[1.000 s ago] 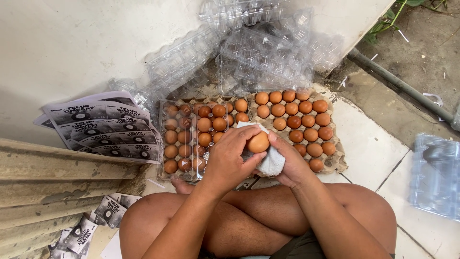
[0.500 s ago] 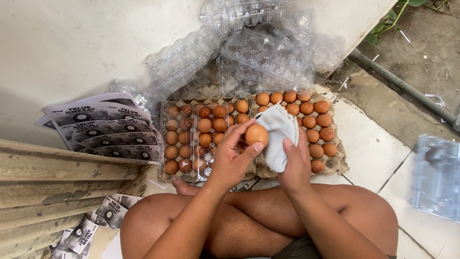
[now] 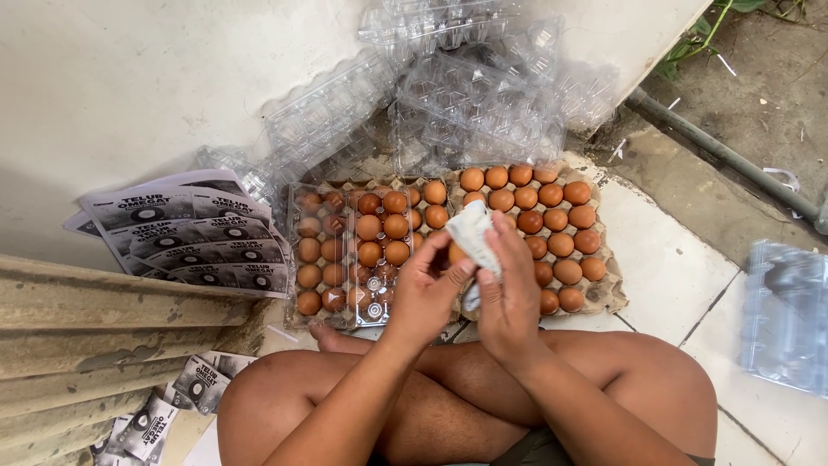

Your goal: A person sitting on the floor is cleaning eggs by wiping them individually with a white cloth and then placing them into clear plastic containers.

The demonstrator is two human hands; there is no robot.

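Hands wiping an egg over trays

Left hand (image 3: 424, 289) holds an egg (image 3: 455, 254); right hand (image 3: 509, 289) presses a white cloth (image 3: 473, 233) on it.

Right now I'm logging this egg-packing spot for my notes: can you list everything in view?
eggs: many, brown, on the cardboard tray on the floor
cardboard tray: one, brownish-grey, under the eggs
clear carton: one, open, partly filled, on the tray's left part
empty clear cartons: a pile, against the wall
printed labels: a stack, black and white, left of the tray
pipe: one, dark, upper right
cloth: one, white, at the right hand
egg: one, brown, in the left hand
legs: crossed
left hand
right hand
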